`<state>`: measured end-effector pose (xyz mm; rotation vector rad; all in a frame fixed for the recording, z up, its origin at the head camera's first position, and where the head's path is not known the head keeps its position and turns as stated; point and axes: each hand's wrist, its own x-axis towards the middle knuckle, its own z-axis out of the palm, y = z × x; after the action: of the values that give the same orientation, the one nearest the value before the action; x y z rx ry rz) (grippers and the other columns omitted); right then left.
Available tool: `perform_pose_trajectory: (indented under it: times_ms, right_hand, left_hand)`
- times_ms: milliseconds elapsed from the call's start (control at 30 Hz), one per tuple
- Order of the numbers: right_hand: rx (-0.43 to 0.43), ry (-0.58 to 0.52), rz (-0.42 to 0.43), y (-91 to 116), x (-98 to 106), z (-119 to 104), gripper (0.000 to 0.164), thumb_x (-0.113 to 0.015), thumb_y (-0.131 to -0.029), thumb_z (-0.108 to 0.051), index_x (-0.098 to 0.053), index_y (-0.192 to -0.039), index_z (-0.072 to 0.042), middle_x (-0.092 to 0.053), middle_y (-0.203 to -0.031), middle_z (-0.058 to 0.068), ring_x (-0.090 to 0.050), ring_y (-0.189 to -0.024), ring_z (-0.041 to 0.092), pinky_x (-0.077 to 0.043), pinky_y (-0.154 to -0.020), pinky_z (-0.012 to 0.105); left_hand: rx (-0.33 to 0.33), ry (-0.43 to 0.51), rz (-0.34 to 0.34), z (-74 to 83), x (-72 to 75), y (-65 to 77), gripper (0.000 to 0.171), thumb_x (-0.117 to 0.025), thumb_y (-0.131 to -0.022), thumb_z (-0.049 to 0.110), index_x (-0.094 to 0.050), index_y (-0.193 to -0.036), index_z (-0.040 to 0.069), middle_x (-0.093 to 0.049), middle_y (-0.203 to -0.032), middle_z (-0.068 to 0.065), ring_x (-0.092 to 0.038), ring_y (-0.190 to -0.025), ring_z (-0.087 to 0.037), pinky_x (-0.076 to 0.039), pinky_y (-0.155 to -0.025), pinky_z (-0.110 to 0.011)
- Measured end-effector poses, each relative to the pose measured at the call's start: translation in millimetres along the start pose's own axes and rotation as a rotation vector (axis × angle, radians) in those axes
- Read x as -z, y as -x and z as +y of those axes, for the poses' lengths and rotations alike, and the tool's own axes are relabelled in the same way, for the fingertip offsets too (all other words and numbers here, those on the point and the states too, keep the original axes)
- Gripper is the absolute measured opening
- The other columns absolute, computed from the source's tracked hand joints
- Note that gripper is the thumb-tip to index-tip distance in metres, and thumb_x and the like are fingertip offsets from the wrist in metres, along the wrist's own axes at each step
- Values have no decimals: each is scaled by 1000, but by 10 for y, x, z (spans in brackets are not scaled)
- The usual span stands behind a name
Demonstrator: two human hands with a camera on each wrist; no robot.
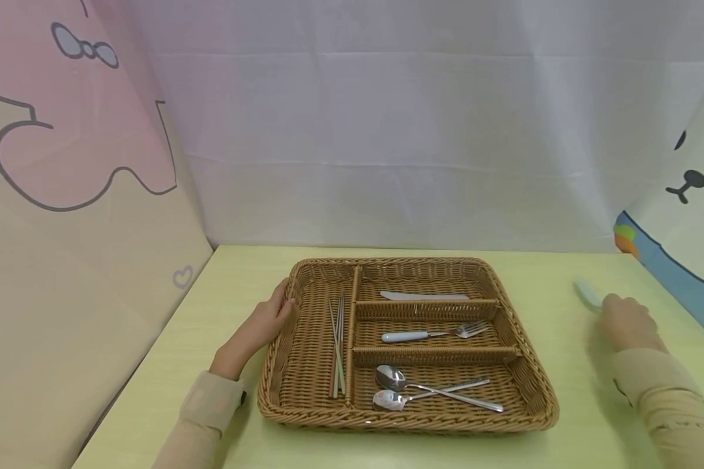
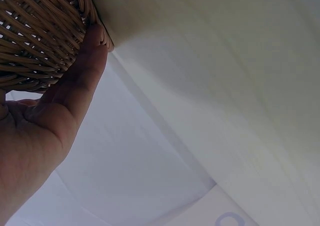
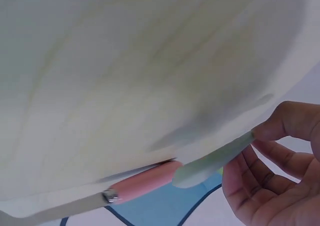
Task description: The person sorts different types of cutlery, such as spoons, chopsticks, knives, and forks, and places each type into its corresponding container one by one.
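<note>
My left hand [image 1: 265, 324] grips the left side of a brown wicker cutlery basket [image 1: 453, 426], its thumb over the rim. In the left wrist view a finger lies along the woven wall of the basket [image 2: 37, 41]. Off to the basket's right, my right hand [image 1: 629, 322] pinches a utensil by its pale green handle [image 3: 215, 161] between thumb and fingertips, above the table. Its other end is hidden, so I cannot tell its kind. A knife with a pink handle [image 3: 145, 181] lies on the table beyond that handle.
Chopsticks [image 1: 337, 352] lie in the basket's left compartment. Right of the divider, a knife [image 1: 422, 296] is at the back, a blue-handled fork [image 1: 407, 337] in the middle, and two crossed spoons [image 1: 391, 378] in front. Cloth walls [image 1: 387, 130] border the pale green table [image 1: 240, 264].
</note>
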<state>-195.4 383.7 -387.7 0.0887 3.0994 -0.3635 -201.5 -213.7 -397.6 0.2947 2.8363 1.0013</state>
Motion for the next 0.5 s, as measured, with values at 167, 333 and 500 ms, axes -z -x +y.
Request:
perform_pose_trajectory:
  times_ms: [167,333,500]
  right_hand:
    - [34,2,55,-25,-30,-110,13,-37,-79,4,-44,-74,13,-44,-69,33,-46,-61,48,-36,-45,48]
    - [57,38,107,-55,-39,-246,10,-44,-77,3,-45,-74,13,-44,-69,33,-47,-60,48,-37,-42,44]
    - [90,48,127,-59,-8,-416,10,-47,-77,5,-45,-77,14,-44,-70,32,-47,-61,47,-37,-43,44]
  left_hand:
    - [2,4,2,9,7,6,58,-29,-101,27,-3,-147,4,-59,-97,-24,-44,-43,-14,-42,-53,-30]
    - [2,-1,-1,8,5,4,58,-30,-101,27,-3,-147,4,-58,-87,-20,-41,-42,-14,-41,-52,-30]
    - [21,0,-10,6,-3,-1,58,-30,-101,27,-2,-147,5,-53,-67,-10,-35,-38,-13,-39,-47,-31]
